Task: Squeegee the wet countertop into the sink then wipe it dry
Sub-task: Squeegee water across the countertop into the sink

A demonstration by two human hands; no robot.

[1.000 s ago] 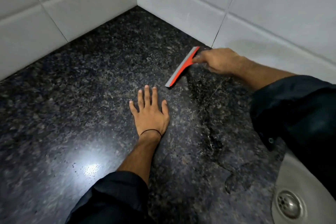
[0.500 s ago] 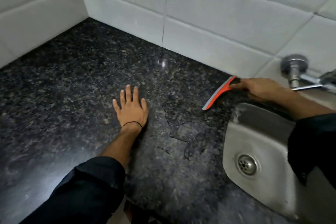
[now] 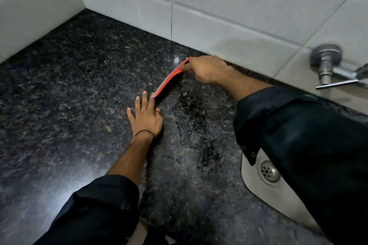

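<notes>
My right hand [image 3: 207,69] grips an orange squeegee [image 3: 170,78] with a grey blade, held near the back wall on the dark speckled granite countertop [image 3: 69,95]. The blade's lower end reaches the fingertips of my left hand [image 3: 146,115], which lies flat and open on the counter. A puddle of water [image 3: 197,125] spreads on the stone to the right of the blade, toward the steel sink [image 3: 256,183] at the lower right. My right sleeve hides most of the sink; its drain [image 3: 268,171] shows.
White tiled walls [image 3: 229,16] close the counter at the back and left. A metal tap [image 3: 328,65] juts from the wall above the sink at the far right. The counter's front edge runs along the bottom, near my left sleeve.
My right hand has carried the squeegee back left from the sink's edge to beside my left hand's fingertips. The left hand stayed flat on the counter. The view swung left.
</notes>
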